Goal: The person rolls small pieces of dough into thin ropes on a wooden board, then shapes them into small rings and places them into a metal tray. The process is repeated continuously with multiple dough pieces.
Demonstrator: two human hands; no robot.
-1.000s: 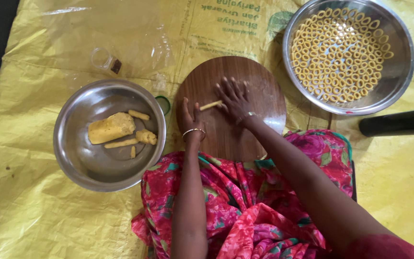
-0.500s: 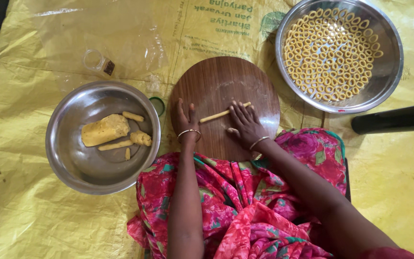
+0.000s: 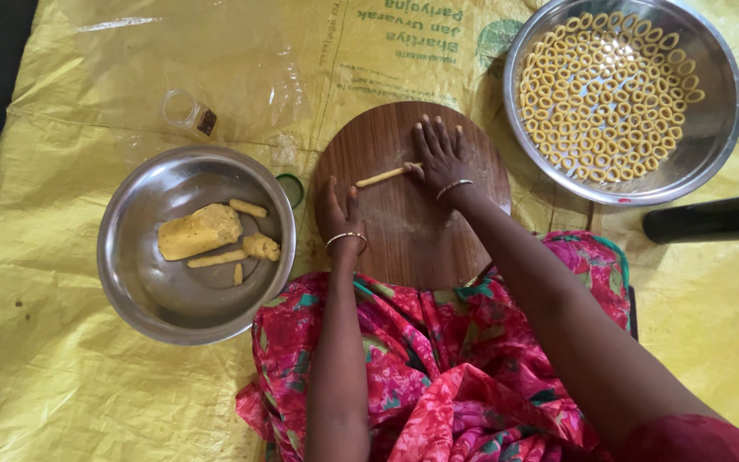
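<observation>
A round wooden board [image 3: 412, 231] lies on a yellow sheet in front of me. My right hand [image 3: 439, 154] presses flat, fingers spread, on one end of a thin yellow dough rope [image 3: 382, 176] on the board. My left hand [image 3: 339, 214] rests palm down on the board's left edge, holding nothing. A steel bowl [image 3: 143, 299] at the left holds a yellow dough block [image 3: 199, 231] and several small dough pieces. A steel plate [image 3: 712, 145] at the upper right is filled with several small dough rings [image 3: 609, 94].
A small clear jar [image 3: 188, 113] lies on the sheet above the bowl, and a green lid [image 3: 292, 190] sits between bowl and board. A black bar [image 3: 712, 217] lies at the right. My lap in pink floral cloth [image 3: 438, 376] fills the foreground.
My right hand has slid away from me across the board, rolling the dough rope upward. The left hand has stayed at the board's left edge. The view has shifted slightly.
</observation>
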